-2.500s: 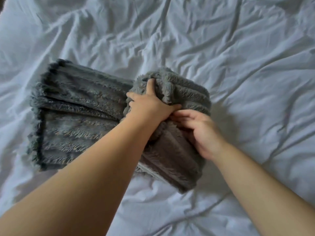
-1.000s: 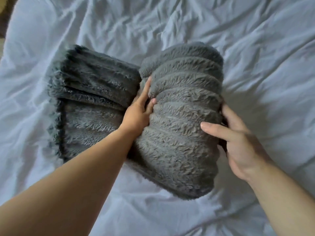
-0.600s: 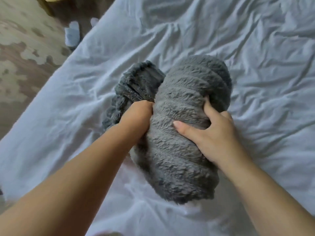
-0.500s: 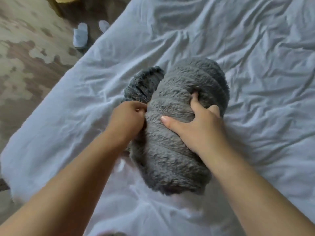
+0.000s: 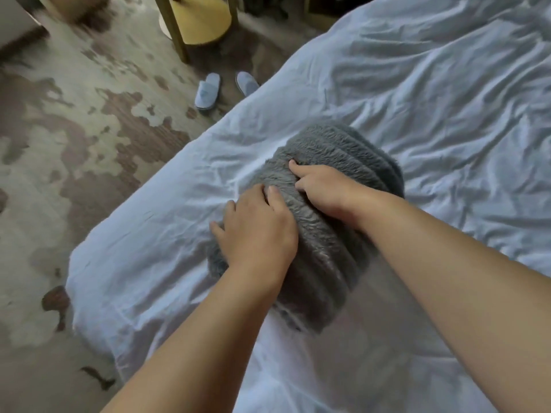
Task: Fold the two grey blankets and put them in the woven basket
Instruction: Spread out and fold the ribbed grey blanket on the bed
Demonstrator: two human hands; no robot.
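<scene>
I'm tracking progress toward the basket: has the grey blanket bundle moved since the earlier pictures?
Yes. The blanket bundle has shifted left, nearer the bed edge.

Two hands: a left hand [image 5: 256, 231] and a right hand [image 5: 325, 189]. One grey blanket bundle [image 5: 343, 144], possibly two blankets pressed together. Two pale blue slippers [image 5: 207, 92]. One yellow side table [image 5: 205, 22]. One bed [image 5: 447, 99].

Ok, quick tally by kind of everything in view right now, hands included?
Hands: 2, left hand and right hand, both gripping the bundle.
Blankets: 1 grey blanket bundle; separate blankets cannot be told.
Slippers: 2, pale blue, nearer slipper and farther slipper, on the floor.
Tables: 1 yellow side table.
Beds: 1 bed, white sheet.
Total: 7.
</scene>
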